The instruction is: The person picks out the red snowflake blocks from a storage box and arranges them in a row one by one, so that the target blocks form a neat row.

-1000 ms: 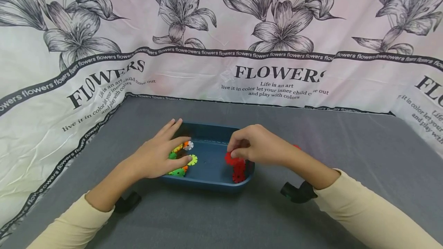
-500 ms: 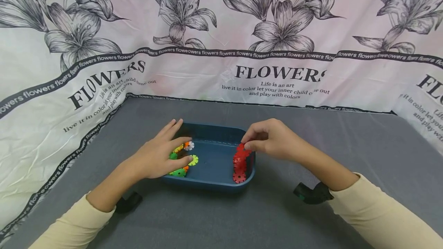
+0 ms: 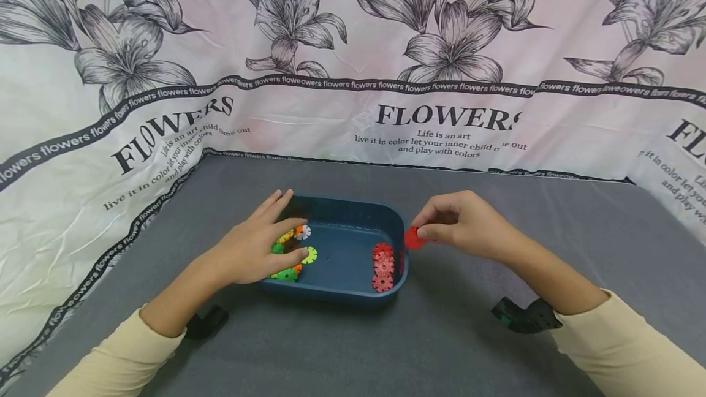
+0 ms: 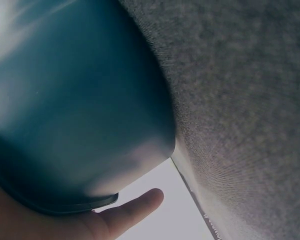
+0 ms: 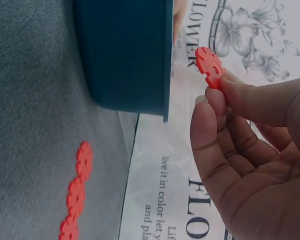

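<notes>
My right hand (image 3: 469, 225) pinches a red snowflake disc (image 3: 415, 238) between thumb and fingers, just outside the right rim of a dark blue plastic tub (image 3: 336, 291). The right wrist view shows this notched disc (image 5: 209, 66) held clear above the table. My left hand (image 3: 254, 247) rests over the tub's left end with its fingers spread and mostly straight. Partly under it lie green, yellow, orange and white discs (image 3: 285, 274). At the tub's right end, several red discs (image 3: 383, 267) lie overlapping in a row. In the left wrist view the tub's outer wall (image 4: 85, 100) fills much of the picture.
On the grey cloth (image 3: 342, 354), a line of red discs (image 5: 76, 195) lies beside the tub in the right wrist view; the head view hides them behind my right hand and arm. A flower-printed curtain (image 3: 309, 115) stands behind.
My right hand has moved right, from above the red discs inside the tub to outside its right rim, carrying one red disc. The left hand has stayed in place.
</notes>
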A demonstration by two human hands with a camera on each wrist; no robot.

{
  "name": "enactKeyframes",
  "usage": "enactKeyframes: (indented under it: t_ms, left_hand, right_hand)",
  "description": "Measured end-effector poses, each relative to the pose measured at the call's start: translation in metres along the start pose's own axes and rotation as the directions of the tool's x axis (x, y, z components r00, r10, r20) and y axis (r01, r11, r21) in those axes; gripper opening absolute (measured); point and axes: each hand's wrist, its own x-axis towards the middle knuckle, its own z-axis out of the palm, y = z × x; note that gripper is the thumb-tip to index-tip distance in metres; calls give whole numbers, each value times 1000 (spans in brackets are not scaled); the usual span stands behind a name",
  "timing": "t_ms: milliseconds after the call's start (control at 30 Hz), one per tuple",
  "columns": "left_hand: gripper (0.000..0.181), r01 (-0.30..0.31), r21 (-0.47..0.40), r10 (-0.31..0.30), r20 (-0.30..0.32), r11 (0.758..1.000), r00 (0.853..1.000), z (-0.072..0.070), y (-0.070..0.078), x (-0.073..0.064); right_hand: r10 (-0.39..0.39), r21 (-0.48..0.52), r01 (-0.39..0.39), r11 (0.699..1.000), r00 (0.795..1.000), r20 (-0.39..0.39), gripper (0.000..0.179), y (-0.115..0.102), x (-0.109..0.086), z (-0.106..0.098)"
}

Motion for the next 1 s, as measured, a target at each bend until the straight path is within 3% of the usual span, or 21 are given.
enactKeyframes:
  t_ms: [467, 1000]
  left_hand:
    - [64, 4, 0, -4, -4, 1000, 1000, 2, -2, 0]
    - [64, 0, -7, 0, -4, 1000, 1000, 1, -1, 0]
  right_hand:
    - [63, -36, -67, 997, 994, -90, 8, 22, -23, -20]
    - [139, -176, -158, 972, 984, -114, 14, 60, -45, -54]
